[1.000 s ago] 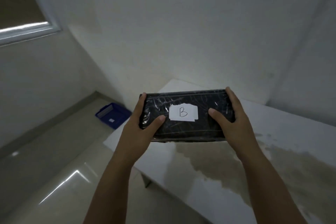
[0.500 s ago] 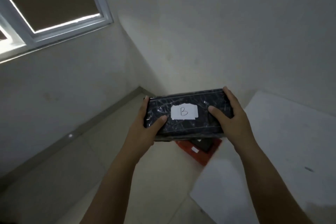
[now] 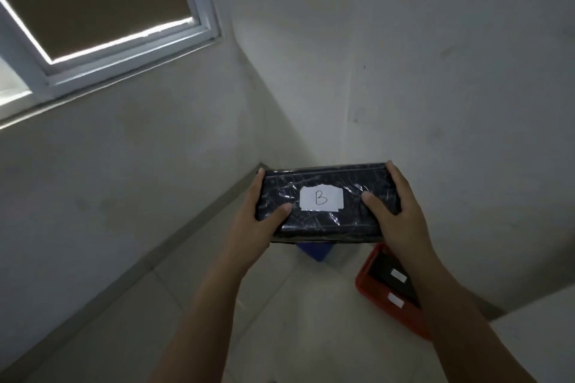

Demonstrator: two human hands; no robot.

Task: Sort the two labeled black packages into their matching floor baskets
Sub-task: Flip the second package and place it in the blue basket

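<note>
I hold a black plastic-wrapped package with a white label marked B level in front of me. My left hand grips its left end and my right hand grips its right end. Just below the package a blue basket shows on the floor, mostly hidden by the package. To its right stands a red basket with a white label on its wall; a second black package with a white label lies inside it, partly hidden by my right forearm.
Both baskets stand near the room corner against the right wall. A white table's corner juts in at the lower right. A window sits high on the left wall. Pale floor tiles lie between me and the baskets.
My view has swung left, away from the table and toward the corner. The red basket now shows more fully at the right, and the blue basket appears under the package. My grip is unchanged.
</note>
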